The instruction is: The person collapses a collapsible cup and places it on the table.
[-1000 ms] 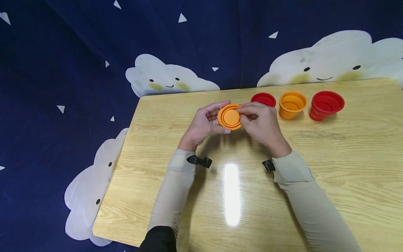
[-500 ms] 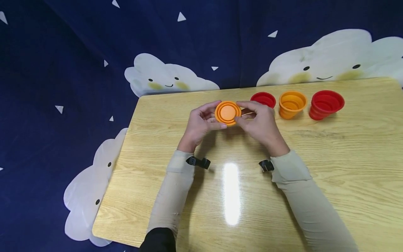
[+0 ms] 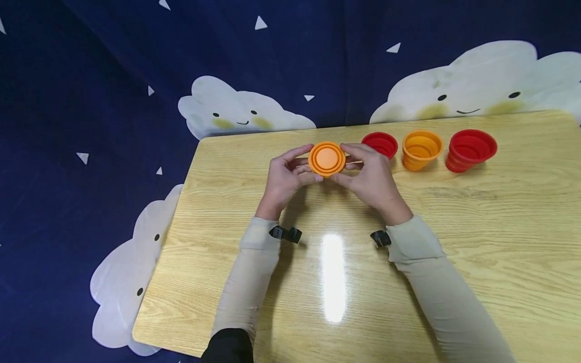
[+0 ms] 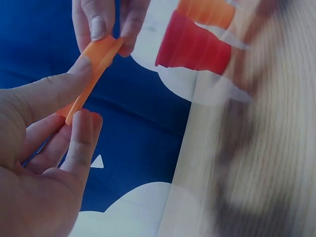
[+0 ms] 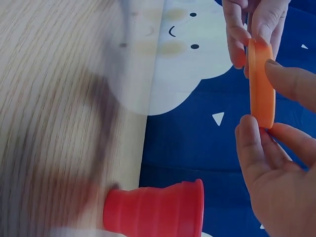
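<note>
An orange collapsible cup (image 3: 327,159), folded flat into ringed layers, is held up above the table between both hands. My left hand (image 3: 287,174) pinches its left edge, thumb on the near side and fingers at the far rim. On the opposite edge my right hand (image 3: 369,174) grips it the same way. Seen edge-on in the left wrist view, the flattened cup (image 4: 94,74) is a thin tilted disc. The right wrist view shows the cup (image 5: 261,84) as a short band between the fingers of both hands.
Behind my right hand stands a red cup (image 3: 380,143), partly covered by it. An expanded orange cup (image 3: 421,151) and another red cup (image 3: 470,150) stand farther right. The wooden table (image 3: 218,212) ends at a dark blue cloud-patterned cloth (image 3: 272,55).
The folded orange cup has moved slightly up and left, and its face has turned more toward the head camera. My right fingers have shifted from over its face to its right edge.
</note>
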`<state>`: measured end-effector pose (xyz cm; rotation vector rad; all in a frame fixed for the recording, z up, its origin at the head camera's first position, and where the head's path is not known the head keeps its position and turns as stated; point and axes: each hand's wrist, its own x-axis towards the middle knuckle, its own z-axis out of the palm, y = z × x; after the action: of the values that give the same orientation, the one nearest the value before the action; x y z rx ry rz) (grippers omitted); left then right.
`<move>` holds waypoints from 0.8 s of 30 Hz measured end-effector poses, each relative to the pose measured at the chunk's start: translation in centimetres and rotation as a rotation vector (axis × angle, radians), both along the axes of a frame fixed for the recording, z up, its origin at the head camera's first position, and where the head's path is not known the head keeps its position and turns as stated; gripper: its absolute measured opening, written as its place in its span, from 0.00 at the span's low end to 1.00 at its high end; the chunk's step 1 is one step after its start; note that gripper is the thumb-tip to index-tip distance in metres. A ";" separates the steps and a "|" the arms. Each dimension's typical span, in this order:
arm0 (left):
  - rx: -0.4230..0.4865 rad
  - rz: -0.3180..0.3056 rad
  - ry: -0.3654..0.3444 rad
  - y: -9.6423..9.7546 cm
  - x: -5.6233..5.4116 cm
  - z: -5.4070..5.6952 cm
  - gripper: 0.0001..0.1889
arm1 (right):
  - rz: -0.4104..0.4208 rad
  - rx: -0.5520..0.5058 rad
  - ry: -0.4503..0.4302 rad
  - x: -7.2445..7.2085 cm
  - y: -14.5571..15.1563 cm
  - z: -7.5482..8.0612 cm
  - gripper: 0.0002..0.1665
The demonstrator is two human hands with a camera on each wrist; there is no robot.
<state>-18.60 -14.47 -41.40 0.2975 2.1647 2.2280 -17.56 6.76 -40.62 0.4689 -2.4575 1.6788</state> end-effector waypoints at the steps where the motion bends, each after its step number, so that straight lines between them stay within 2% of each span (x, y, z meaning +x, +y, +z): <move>1: -0.008 0.006 0.012 0.0 0.0 -0.1 0.35 | -0.004 0.000 0.002 0.0 0.0 0.0 0.39; 6: -0.026 0.040 0.037 0.2 -0.2 -0.4 0.35 | -0.021 -0.010 0.008 -0.3 -0.2 -0.3 0.39; 13: -0.065 0.098 0.118 0.4 -0.4 -0.9 0.33 | -0.043 -0.018 -0.035 -0.6 -0.5 -0.7 0.39; 20: -0.080 0.132 0.114 0.4 -0.5 -1.6 0.31 | -0.072 0.040 -0.035 -1.0 -0.9 -1.1 0.38; 24: -0.079 0.143 0.085 0.5 -0.7 -2.0 0.30 | -0.082 0.079 -0.038 -1.2 -1.1 -1.4 0.38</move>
<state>-19.27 -14.01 -43.39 0.2466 2.3825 2.2317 -18.76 5.62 -41.99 0.3426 -2.5406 1.5792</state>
